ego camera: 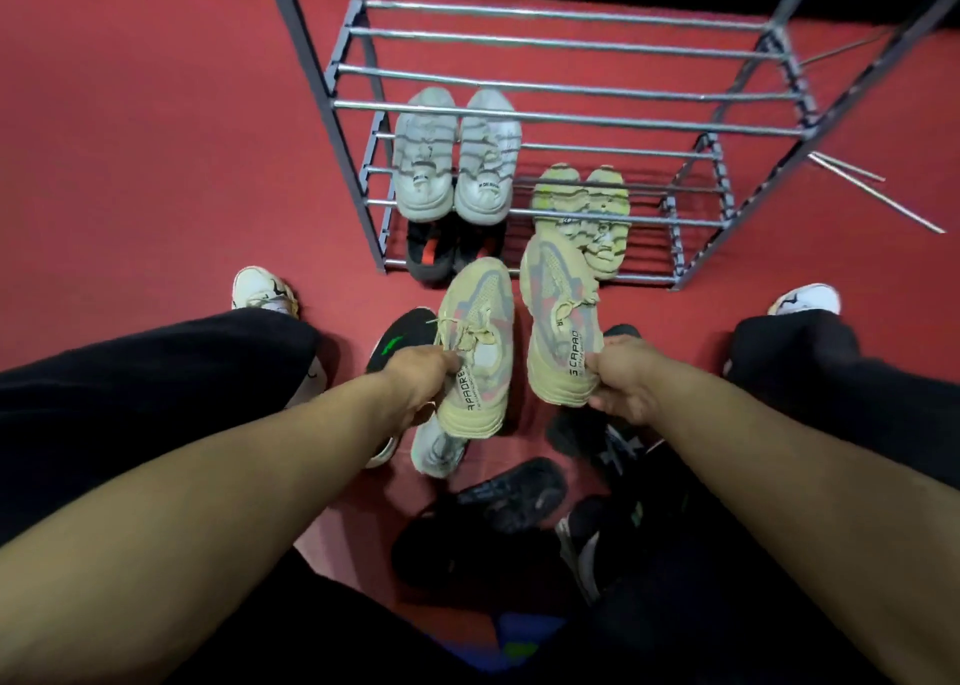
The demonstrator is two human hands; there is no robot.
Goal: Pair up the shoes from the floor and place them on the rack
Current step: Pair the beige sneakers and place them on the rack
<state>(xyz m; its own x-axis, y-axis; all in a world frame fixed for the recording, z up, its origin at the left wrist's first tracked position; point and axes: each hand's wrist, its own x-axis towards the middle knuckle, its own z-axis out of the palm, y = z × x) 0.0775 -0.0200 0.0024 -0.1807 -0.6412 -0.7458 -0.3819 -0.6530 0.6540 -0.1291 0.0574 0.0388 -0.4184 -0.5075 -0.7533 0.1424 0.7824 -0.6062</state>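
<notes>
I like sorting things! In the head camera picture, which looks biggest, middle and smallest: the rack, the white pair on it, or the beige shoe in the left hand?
1. rack, by far.
2. white pair.
3. beige shoe gripped by the left hand; it is nearer the camera, so it looks enlarged.

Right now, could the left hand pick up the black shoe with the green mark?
Probably not yet: the left hand already grips a beige shoe, which hangs partly over the black shoe with the green mark.

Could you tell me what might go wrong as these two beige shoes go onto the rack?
1. Each hand, left hand and right hand, grips only a beige shoe's heel, so one could slip.
2. The rack has thin spaced bars; a shoe may tilt or drop through.
3. Loose dark shoes underfoot could trip the person.
</notes>
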